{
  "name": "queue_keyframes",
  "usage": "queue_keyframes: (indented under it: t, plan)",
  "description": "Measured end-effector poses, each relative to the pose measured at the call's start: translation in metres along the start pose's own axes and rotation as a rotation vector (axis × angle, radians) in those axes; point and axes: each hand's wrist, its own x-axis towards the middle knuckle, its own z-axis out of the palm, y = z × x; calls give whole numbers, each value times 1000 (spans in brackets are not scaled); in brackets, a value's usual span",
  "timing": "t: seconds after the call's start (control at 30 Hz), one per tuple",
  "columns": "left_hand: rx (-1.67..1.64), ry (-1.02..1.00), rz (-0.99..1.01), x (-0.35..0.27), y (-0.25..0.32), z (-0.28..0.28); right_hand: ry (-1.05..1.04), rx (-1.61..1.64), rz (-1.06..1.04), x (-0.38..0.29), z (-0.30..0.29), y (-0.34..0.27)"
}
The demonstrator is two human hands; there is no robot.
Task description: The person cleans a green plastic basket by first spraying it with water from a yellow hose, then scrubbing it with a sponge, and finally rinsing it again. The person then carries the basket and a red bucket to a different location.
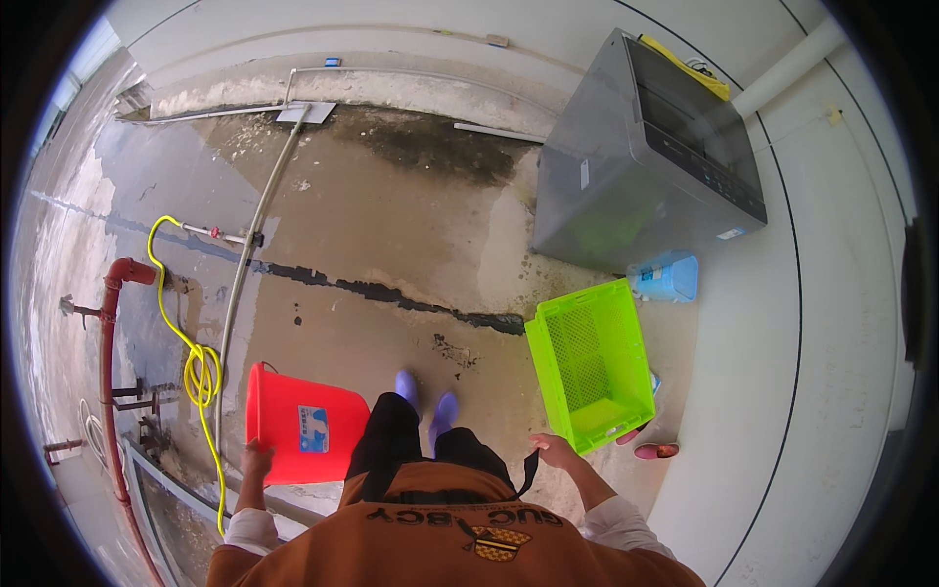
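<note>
My left hand (pixel 257 461) grips the rim of a red plastic bucket (pixel 282 422), which lies tilted on its side beside my legs and has a blue label on its wall. On the other side, my right hand (pixel 555 449) pinches the end of a black strap (pixel 527 477) at the waist of my brown apron (pixel 440 543). Just beyond that hand, a bright green perforated plastic crate (pixel 579 359) stands near the wall. Whether anything is in the bucket cannot be seen.
A grey washing machine (pixel 601 191) stands at the upper right, with a light blue bin (pixel 671 277) beside it. A yellow hose (pixel 202 374) and a pale pipe (pixel 238 286) run along the wet concrete floor. A red-brown pipe (pixel 110 352) rises at the left. Shoes (pixel 656 451) lie beside the crate.
</note>
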Motion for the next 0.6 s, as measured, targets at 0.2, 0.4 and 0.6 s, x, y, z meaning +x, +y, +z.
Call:
queue_keyframes:
  t: [0.2,0.4,0.6]
  plan:
    - [-144,-3,-219,-25,-44,12,-30,-145,-39,72,-48,-81]
    - [-248,-16,-342,3,-91,12,-54,-146,-77,143,-69,-231]
    - [-393,-28,-450,78,-109,-8,-73,-106,-59,196,-63,-324]
